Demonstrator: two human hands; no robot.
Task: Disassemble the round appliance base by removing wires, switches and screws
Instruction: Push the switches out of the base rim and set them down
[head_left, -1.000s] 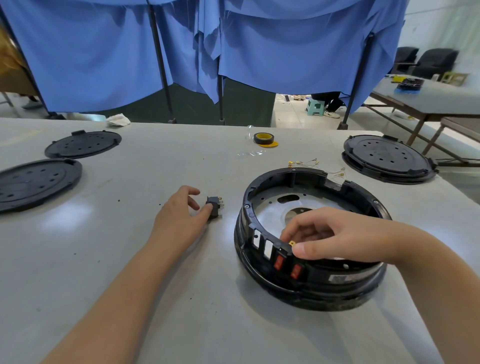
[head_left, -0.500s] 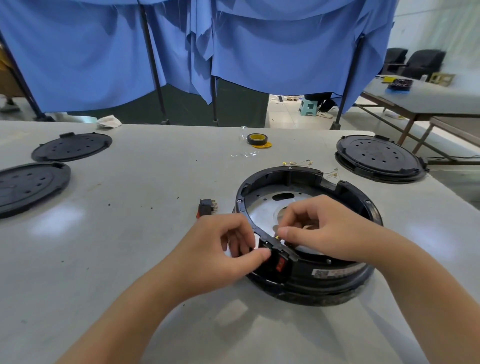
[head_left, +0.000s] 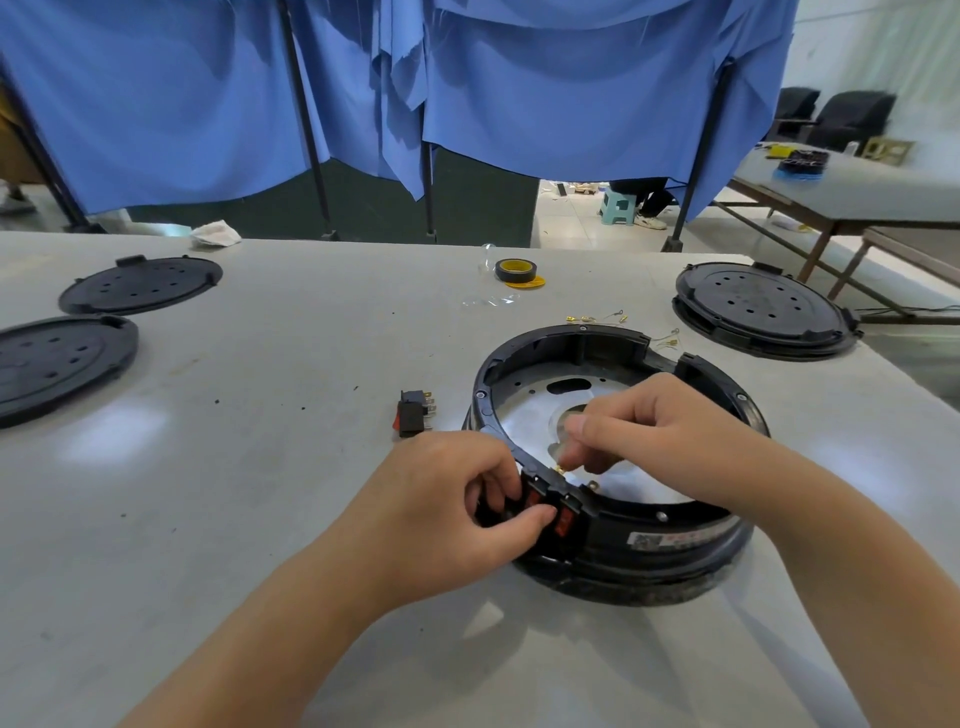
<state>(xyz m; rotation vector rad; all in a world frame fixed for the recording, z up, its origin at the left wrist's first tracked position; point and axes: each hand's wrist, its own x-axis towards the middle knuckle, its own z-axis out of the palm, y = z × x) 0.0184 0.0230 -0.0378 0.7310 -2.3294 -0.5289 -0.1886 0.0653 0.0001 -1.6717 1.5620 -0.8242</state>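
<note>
left hand (head_left: 457, 512) covers the near-left rim of the round base (head_left: 618, 457); one red switch (head_left: 533, 500) mostly hidden behind its fingers. right hand (head_left: 670, 441) fingertips blurred, can't tell what they pinch. base label (head_left: 655, 540) too small to read. left cover disc (head_left: 57, 364) cut by the left edge.

Before us on the table (head_left: 260, 519), round base (head_left: 675, 551), loose switch (head_left: 414, 414) just left of it, our covers (head_left: 140, 285) far left, tape roll (head_left: 514, 271) behind.
</note>
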